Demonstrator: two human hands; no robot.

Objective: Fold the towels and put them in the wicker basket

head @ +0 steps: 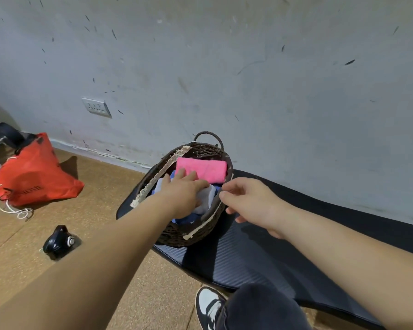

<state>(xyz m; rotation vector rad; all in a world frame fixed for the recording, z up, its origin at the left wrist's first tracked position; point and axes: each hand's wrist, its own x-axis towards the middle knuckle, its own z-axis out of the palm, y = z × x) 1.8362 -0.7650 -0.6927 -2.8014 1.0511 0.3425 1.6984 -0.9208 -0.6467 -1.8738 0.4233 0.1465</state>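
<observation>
Two hands are at the wicker basket, which sits on a black mat by the wall. Left hand reaches inside, fingers laid flat on a grey towel over a blue towel, with a folded pink towel at the far end. Right hand is at the rim, fingers loosely curled, can't tell if it's pinching anything. Red bag on the floor off left

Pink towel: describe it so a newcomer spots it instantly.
A dark wicker basket stands on the black mat. The pink towel lies folded at its far end, past the left hand. It alone is pink, beside a grey towel and blue towel.
</observation>
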